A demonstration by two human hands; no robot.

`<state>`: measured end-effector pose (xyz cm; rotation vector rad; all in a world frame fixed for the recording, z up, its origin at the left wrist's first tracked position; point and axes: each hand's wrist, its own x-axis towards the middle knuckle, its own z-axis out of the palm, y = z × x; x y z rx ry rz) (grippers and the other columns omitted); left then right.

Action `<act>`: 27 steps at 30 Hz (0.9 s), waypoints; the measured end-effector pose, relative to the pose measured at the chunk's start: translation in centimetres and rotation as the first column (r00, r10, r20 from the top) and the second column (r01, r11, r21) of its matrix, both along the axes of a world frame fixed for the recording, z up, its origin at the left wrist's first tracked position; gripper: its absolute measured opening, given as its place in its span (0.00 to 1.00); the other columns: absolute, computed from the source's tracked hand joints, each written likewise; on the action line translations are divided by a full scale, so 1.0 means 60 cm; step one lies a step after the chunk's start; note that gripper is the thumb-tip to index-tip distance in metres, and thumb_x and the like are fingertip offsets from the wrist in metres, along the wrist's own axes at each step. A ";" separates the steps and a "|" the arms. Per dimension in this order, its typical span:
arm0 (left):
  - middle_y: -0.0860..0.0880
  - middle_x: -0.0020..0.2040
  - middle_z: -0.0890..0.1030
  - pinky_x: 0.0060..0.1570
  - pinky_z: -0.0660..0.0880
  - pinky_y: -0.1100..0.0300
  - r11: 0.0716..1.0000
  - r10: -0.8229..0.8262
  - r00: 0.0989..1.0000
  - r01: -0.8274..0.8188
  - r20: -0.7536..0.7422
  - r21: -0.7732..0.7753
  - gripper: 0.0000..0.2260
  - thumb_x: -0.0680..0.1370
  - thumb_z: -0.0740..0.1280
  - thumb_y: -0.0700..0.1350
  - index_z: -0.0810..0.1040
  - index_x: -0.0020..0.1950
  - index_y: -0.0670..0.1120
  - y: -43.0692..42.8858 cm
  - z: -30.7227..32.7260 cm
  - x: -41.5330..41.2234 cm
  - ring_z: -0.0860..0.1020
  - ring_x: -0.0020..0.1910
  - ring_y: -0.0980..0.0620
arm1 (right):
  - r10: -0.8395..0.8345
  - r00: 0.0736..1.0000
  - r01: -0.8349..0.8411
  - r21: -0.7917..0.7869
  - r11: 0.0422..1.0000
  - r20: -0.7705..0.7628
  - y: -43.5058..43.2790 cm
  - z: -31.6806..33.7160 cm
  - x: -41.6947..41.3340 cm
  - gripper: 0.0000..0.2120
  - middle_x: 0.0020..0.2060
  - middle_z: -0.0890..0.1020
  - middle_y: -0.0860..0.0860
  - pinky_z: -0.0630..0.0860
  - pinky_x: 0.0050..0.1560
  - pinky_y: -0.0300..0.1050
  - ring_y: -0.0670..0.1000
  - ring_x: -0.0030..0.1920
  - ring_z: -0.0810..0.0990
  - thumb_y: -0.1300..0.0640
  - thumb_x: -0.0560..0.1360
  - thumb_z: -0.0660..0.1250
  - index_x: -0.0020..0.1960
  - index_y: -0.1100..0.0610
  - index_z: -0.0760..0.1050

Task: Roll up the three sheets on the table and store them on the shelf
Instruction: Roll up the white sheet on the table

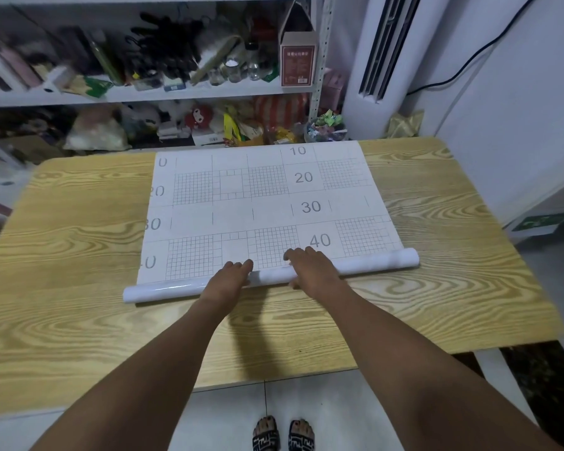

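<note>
**Item 1, sheet** (261, 203): white, printed with grey grid blocks and the numerals 10, 20, 30 and 40 in 2 columns. It lies flat along the middle of the table, and its far edge reaches the table's far edge, just in front of the shelf. Whether other sheets lie beneath it cannot be told.

**Item 2, roll** (375, 262): the sheet's near end, wound into a glossy white tube. It lies crosswise on the table, slightly slanted (right end farther from the person than the left).

**Item 3, left hand** (230, 278): palm down on top of the roll, left of its middle. The fingers are straight and pressed together, with the tips reaching onto the flat grid.

**Item 4, right hand** (313, 268): palm down on the roll beside the left hand, near the printed 40. The fingers are straight and side by side, tips on the flat sheet. The thumb is at the roll's near side.

**Item 5, table** (79, 255): pale wood-grain top.

**Item 6, shelf** (144, 94): white metal, behind the table, with 2 crowded levels in view (much of it blurred). Contents include glass jars (233, 71), a red-brown carton (298, 63) and a red plush toy (199, 117).

**Item 7, air conditioner** (381, 53): a white standing unit to the right of the shelf, with a black cable (469, 60) on the wall beside it.

**Item 8, sandals** (284, 434): 2, black and patterned, worn on the person's feet on pale floor tile by the table's near edge.
</note>
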<state>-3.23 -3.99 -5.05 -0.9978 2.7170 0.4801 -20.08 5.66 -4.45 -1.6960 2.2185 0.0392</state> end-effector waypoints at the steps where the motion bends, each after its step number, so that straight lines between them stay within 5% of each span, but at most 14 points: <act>1: 0.44 0.55 0.75 0.45 0.65 0.57 1.000 -0.005 1.000 0.005 -0.003 0.006 0.16 0.76 0.56 0.31 0.66 0.62 0.43 0.000 -0.001 0.002 0.69 0.56 0.45 | -0.009 1.000 0.009 -0.008 1.000 -0.007 0.000 0.002 0.000 0.23 0.60 0.75 0.53 0.67 0.58 0.47 0.55 0.61 0.71 0.56 0.74 0.70 0.66 0.56 0.67; 6: 0.45 0.64 0.68 0.58 0.64 0.59 0.996 -0.049 0.998 0.046 -0.027 -0.080 0.23 0.74 0.60 0.32 0.67 0.68 0.45 -0.002 -0.015 0.011 0.67 0.61 0.46 | -0.019 0.999 0.020 0.022 1.000 -0.045 -0.006 0.012 0.001 0.13 0.57 0.80 0.52 0.68 0.55 0.46 0.55 0.58 0.76 0.57 0.77 0.65 0.61 0.54 0.74; 10: 0.45 0.62 0.66 0.57 0.64 0.57 0.983 -0.050 0.999 0.051 0.010 -0.174 0.24 0.76 0.63 0.37 0.65 0.71 0.47 -0.001 -0.017 0.010 0.65 0.62 0.45 | -0.022 0.999 0.024 0.049 0.999 -0.042 -0.009 0.008 0.003 0.11 0.56 0.80 0.52 0.69 0.55 0.47 0.56 0.56 0.77 0.56 0.78 0.63 0.59 0.53 0.77; 19: 0.48 0.62 0.72 0.58 0.64 0.55 0.987 -0.075 0.997 0.077 0.020 -0.142 0.19 0.79 0.60 0.39 0.63 0.69 0.47 -0.008 -0.015 0.001 0.68 0.62 0.47 | 0.079 0.986 -0.072 0.051 0.996 -0.146 0.006 -0.002 0.007 0.15 0.63 0.71 0.54 0.65 0.59 0.49 0.57 0.64 0.66 0.55 0.82 0.56 0.67 0.58 0.69; 23: 0.47 0.56 0.76 0.54 0.65 0.56 0.993 -0.059 0.998 0.059 0.003 -0.104 0.14 0.78 0.58 0.35 0.67 0.62 0.45 -0.005 -0.011 0.007 0.69 0.58 0.46 | -0.024 1.000 0.025 0.034 0.999 -0.019 0.006 0.007 0.011 0.26 0.61 0.76 0.54 0.63 0.63 0.48 0.55 0.64 0.68 0.47 0.77 0.66 0.70 0.57 0.64; 27: 0.45 0.55 0.74 0.53 0.66 0.56 0.995 -0.063 0.998 0.064 0.020 -0.079 0.16 0.76 0.58 0.32 0.67 0.62 0.45 -0.001 -0.010 0.009 0.69 0.56 0.46 | -0.079 0.997 0.079 0.041 0.996 -0.012 0.006 0.020 0.009 0.20 0.57 0.77 0.55 0.65 0.58 0.45 0.55 0.60 0.71 0.50 0.74 0.70 0.62 0.58 0.71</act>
